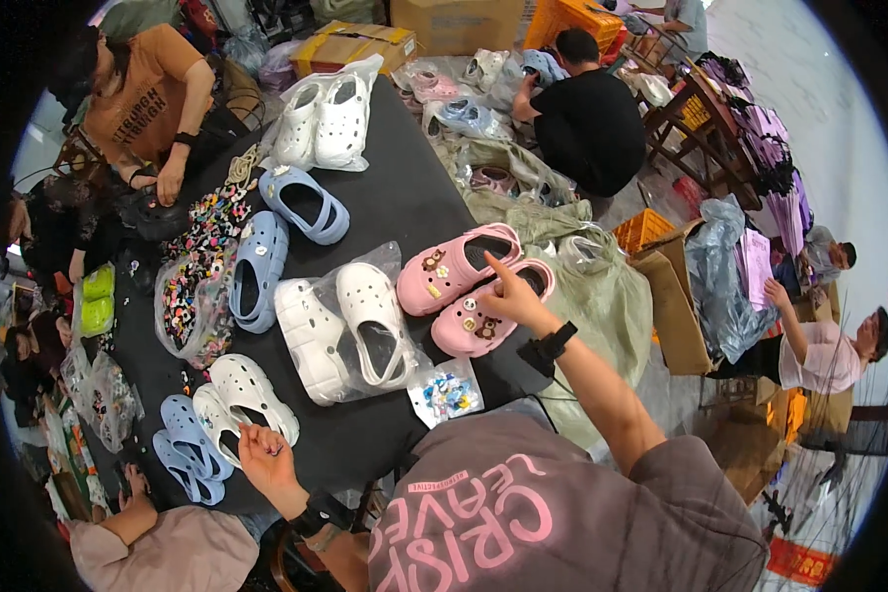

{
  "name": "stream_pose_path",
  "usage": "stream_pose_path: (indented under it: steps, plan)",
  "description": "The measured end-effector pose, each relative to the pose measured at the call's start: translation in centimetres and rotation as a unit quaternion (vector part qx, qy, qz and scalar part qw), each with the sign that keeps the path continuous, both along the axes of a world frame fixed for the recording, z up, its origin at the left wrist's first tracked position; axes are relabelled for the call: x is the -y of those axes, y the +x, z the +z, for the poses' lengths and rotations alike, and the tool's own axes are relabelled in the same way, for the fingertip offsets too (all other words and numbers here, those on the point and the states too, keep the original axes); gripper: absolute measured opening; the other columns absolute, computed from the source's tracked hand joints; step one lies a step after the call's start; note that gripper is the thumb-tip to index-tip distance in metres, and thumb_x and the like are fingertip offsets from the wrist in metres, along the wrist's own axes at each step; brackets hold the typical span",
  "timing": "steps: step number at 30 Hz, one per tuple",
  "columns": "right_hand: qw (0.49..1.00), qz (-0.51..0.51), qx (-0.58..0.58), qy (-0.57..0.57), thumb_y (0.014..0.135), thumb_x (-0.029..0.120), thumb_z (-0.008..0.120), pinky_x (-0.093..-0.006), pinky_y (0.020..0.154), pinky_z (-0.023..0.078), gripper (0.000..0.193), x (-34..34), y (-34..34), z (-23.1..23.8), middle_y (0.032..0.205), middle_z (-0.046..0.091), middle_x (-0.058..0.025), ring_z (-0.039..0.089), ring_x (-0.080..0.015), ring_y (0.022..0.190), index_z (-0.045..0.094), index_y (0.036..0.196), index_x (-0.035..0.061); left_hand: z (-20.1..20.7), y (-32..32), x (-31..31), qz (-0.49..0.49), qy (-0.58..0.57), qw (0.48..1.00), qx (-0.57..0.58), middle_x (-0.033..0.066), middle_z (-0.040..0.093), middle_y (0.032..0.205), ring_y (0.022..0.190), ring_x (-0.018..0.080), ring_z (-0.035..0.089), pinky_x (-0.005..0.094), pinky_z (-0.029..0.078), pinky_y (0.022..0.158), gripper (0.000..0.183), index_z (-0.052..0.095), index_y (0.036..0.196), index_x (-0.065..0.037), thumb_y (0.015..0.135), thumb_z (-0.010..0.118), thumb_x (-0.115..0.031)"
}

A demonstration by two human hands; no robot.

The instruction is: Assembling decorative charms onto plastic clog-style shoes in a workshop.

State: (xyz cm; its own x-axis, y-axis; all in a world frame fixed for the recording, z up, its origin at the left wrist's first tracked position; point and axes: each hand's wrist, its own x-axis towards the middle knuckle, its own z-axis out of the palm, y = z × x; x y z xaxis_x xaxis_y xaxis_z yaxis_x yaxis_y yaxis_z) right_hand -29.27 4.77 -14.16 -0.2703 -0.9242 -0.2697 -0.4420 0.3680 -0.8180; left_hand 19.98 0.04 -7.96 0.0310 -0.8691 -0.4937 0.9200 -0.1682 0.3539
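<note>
My right hand [516,297] is over a pair of pink clogs with bear and flower charms, its index finger stretched out and thumb apart. It overlaps the nearer pink clog [472,330]; the farther pink clog [454,276] lies just beyond. My left hand [266,462] is closed with curled fingers beside a white clog [252,390]; whatever it may pinch is too small to make out. Between my hands, bagged white platform clogs [309,340] lie on the black table [405,187]. A small clear bag of blue and white charms [446,393] sits close to me.
Blue clogs [259,271] stand beside a heap of colourful charms [199,306]. More blue clogs [187,449] lie at the left, and bagged white clogs [328,118] at the far end. A person in orange [158,94] works across the table; another crouches among bagged shoes [587,123].
</note>
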Motion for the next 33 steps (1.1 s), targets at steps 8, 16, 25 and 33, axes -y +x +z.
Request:
stream_pose_path:
  steps: [8, 16, 25, 33]
  plan:
    - [0.998, 0.012, 0.069, 0.012, 0.085, 0.027, 0.065, -0.0284, 0.072, 0.047, 0.062, 1.5, -0.2, -2.5, 0.104, 0.063, -0.0094, 0.059, -0.0152, 0.082, 0.042, 0.138, 0.0035, 0.8, -0.2, -0.4, 0.009, -0.012, 1.0, 0.003, 0.0017, 0.043, 0.073, 0.056, 0.0111, 0.03, 0.0254, 0.028, 0.051, 0.009, 0.054, 0.099, -0.003, 0.096, 0.05, -0.01]
    - [0.976, 0.05, 0.147, 0.155, 0.099, 0.04, 0.039, -0.0276, 0.068, 0.052, 0.049, 3.1, -3.5, -1.1, 0.095, 0.067, -0.0101, 0.066, -0.0174, 0.079, 0.048, 0.131, 0.0045, 1.3, -1.4, -0.3, -0.019, -0.027, 0.999, 0.012, 0.0016, 0.043, 0.075, 0.057, 0.0116, 0.033, 0.0264, 0.029, 0.052, 0.015, 0.055, 0.105, -0.003, 0.094, 0.049, -0.011]
    - [0.924, 0.257, -0.267, -0.094, 0.068, 0.014, 0.069, -0.0407, 0.08, 0.047, 0.04, 4.1, -8.1, 3.2, 0.092, 0.063, -0.0051, 0.06, -0.0269, 0.094, 0.066, 0.108, 0.0141, 2.7, -1.8, -1.4, -0.039, -0.048, 0.998, 0.031, 0.0001, 0.041, 0.071, 0.055, 0.0117, 0.031, 0.0252, 0.027, 0.049, 0.01, 0.055, 0.098, -0.006, 0.096, 0.048, -0.013]
    - [0.901, 0.314, -0.268, -0.137, 0.068, 0.02, 0.07, -0.0396, 0.08, 0.041, 0.017, 5.6, -5.5, -3.3, 0.088, 0.064, -0.0067, 0.058, -0.0272, 0.091, 0.066, 0.082, 0.0119, 4.5, -2.3, -2.3, -0.045, -0.08, 0.995, 0.047, -0.0007, 0.043, 0.07, 0.053, 0.0102, 0.031, 0.0246, 0.028, 0.049, 0.008, 0.054, 0.099, -0.005, 0.094, 0.053, -0.012]
